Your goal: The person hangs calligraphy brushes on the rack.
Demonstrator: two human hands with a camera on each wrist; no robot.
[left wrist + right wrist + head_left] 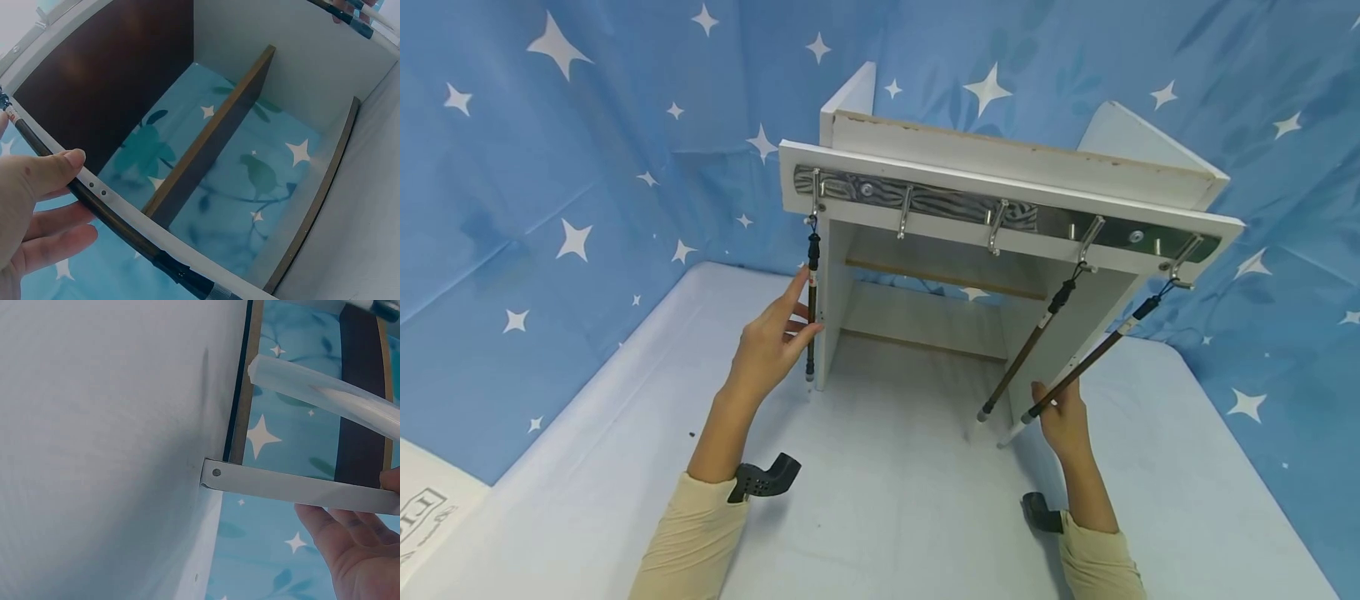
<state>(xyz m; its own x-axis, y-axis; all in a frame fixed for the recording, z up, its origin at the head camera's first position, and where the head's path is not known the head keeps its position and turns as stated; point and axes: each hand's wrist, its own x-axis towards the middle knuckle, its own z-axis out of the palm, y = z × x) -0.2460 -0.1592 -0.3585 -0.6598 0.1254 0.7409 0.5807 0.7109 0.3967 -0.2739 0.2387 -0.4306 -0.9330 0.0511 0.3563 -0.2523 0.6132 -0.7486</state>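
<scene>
Your right hand (1066, 427) grips the side of the shelf (951, 257) on the table (887, 508); your left hand (767, 348), fingers loose, lays its thumb across a rod (812, 307). Jolting may swing rods off their hooks (997, 227).

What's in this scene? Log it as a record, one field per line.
Furniture: white shelf unit
Rail: metal strip with five long hooks
Hanging: left rod on first hook, middle rod on fourth, right rod on fifth
Left hand: at left rod, grip unclear
Right hand: pinches right side panel
Backdrop: blue star-patterned cloth
</scene>
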